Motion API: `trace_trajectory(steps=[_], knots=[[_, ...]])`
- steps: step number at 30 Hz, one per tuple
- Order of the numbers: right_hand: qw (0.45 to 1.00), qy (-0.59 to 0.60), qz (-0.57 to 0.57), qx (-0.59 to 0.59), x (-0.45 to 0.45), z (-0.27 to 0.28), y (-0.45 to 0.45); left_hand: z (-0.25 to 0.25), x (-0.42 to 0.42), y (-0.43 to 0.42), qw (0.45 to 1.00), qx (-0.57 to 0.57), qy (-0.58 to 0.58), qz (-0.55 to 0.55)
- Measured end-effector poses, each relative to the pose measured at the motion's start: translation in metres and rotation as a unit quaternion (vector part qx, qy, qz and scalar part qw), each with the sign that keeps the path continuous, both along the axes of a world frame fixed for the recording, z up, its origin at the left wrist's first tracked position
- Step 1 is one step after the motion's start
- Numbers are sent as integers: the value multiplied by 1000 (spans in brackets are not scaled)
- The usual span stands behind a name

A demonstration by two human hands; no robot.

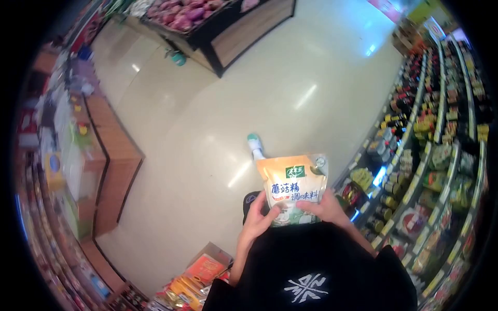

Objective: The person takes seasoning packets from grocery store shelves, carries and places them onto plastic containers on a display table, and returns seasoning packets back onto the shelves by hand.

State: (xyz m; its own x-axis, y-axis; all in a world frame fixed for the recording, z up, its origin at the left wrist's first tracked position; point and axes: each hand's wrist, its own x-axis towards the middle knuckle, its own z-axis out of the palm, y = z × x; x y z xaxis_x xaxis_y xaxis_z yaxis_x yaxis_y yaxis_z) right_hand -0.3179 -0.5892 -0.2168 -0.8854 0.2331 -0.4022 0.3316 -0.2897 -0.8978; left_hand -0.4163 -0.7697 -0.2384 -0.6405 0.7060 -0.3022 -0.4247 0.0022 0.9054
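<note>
An orange and white seasoning bag (295,181) with a green label and Chinese characters is held upright in front of my black shirt. My left hand (259,216) grips its lower left side, with the thumb on the front. On the lower right side, my right hand (329,208) is closed on the same bag, its thumb also across the front. The fingers behind the bag are hidden.
Shelves of bottles and packets (415,176) curve along the right. A wooden-sided counter (111,150) stands at left, and a bin of red onions (187,15) at the top. Packaged goods (199,280) lie at bottom left of my body.
</note>
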Motion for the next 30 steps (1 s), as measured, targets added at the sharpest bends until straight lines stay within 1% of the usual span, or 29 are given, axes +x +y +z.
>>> trace_trajectory(steps=[1, 2, 5, 6, 7, 9, 10, 11, 13, 14, 15, 17, 18, 20, 21, 22, 23, 24, 26, 27, 29, 30], knots=[[999, -8, 26, 46, -8, -7, -2, 0, -5, 0, 999, -26, -33, 14], [998, -37, 29, 34, -15, -16, -5, -1, -9, -1, 996, -52, -68, 28], [996, -53, 71, 11, -41, -34, -8, -15, -21, -10, 993, -80, -62, 63], [988, -88, 124, 27, -52, -29, -8, -21, -24, -15, 991, -78, -55, 93], [986, -80, 141, 26, -60, -36, -10, -21, -30, -22, 989, -80, -50, 111], [985, -126, 38, -108, -84, -54, -22, -21, -48, -38, 982, -58, -130, 122], [988, -99, 45, -107, -102, -46, -30, -23, -57, -47, 982, -90, -109, 127], [988, -89, 60, -107, -115, -43, -32, -21, -62, -51, 981, -90, -98, 142], [991, -67, 93, -67, -139, -40, -41, -16, -78, -61, 985, -104, -58, 124], [990, -62, 96, -85, -148, -41, -43, -10, -86, -64, 982, -66, -112, 134], [989, -59, 103, -87, -158, -41, -46, -9, -94, -68, 982, -69, -109, 140], [985, -61, 154, -53, -179, -43, -51, -10, -107, -76, 971, -49, -137, 192], [984, -55, 161, -55, -190, -43, -53, -8, -113, -82, 970, -60, -134, 194], [968, 9, 250, 3, -209, -41, -57, -3, -128, -92, 967, -48, -116, 222], [966, 11, 258, 0, -219, -39, -60, 1, -133, -97, 964, -38, -105, 240], [967, 33, 249, -30, -230, -37, -64, 13, -142, -102, 961, -55, -132, 237], [967, 55, 239, -61, -242, -35, -68, 7, -147, -109, 959, -57, -130, 244], [965, 58, 246, -64, -253, -29, -73, -4, -147, -116, 964, -97, -70, 235], [962, 53, 259, -70, -275, -20, -87, -4, -156, -125, 960, -160, 33, 226], [961, 55, 263, -73, -283, -23, -92, -2, -160, -130, 959, -163, 35, 230], [945, 63, 315, 60, -301, -27, -101, 11, -172, -137, 921, -244, 219, 212], [942, 65, 323, 60, -310, -24, -107, -2, -171, -147, 921, -225, 227, 221]])
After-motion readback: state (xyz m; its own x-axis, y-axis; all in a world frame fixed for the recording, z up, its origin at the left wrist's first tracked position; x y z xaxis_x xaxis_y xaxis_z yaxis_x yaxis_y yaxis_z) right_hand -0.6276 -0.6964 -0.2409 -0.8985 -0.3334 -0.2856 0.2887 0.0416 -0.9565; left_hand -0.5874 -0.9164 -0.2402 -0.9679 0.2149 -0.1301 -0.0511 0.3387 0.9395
